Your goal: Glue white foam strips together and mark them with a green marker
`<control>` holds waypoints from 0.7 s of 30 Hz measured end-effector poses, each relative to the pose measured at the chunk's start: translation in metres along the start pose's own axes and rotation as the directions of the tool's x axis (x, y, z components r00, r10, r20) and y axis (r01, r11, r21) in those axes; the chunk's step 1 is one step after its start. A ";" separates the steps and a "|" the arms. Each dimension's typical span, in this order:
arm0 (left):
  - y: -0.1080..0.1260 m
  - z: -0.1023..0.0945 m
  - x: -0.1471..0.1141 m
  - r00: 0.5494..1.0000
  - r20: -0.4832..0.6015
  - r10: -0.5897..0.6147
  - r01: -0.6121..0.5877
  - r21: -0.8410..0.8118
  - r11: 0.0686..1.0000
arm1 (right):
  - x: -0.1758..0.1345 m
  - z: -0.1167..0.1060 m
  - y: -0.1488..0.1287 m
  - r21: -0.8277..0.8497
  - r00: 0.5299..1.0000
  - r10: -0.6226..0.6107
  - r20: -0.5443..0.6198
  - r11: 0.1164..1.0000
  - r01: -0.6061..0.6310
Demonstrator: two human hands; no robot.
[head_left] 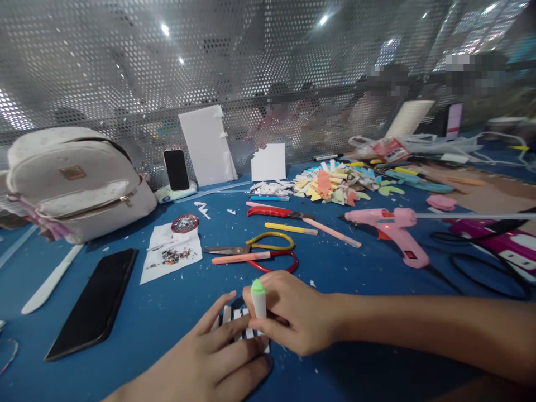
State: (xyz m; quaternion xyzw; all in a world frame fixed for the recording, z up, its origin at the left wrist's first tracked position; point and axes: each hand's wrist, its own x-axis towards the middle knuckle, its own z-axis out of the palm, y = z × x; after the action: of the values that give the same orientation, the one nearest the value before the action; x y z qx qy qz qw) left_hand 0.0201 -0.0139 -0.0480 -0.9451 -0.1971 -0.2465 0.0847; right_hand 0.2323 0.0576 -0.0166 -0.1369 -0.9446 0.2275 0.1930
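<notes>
In my right hand (293, 312), thumb and fingers are closed round a small white stick with a green pointed tip (258, 300), which stands upright. My left hand (221, 357) lies beside it with its fingers stretched out and apart, over a row of short white strips (226, 315) on the table. The fingers partly hide these strips. Just beyond my hands lie scissors (234, 250) with one yellow and one red handle, and an orange marker (240, 258) rests across them.
A pink glue gun (391, 226) lies at right on the blue table (167, 324). Behind are a red-handled cutter (270, 211), a yellow marker (288, 228) and a heap of paper scraps (335, 181). At left are a phone (94, 301), a white knife (52, 279) and a backpack (79, 178).
</notes>
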 end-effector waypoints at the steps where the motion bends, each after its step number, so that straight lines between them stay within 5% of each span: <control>1: 0.000 0.000 0.000 1.000 0.000 -0.002 0.002 0.003 1.000 | 0.000 0.001 0.000 -0.004 1.000 -0.022 -0.017 1.000 0.022; 21: 0.000 0.001 -0.001 1.000 -0.015 -0.012 0.012 -0.032 0.999 | -0.001 0.002 -0.003 -0.077 0.997 -0.065 -0.045 0.995 0.061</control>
State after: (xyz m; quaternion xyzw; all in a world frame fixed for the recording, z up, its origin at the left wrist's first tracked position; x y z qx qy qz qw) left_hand 0.0200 -0.0139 -0.0496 -0.9432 -0.1983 -0.2574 0.0699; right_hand 0.2315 0.0539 -0.0173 -0.1196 -0.9515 0.1820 0.2174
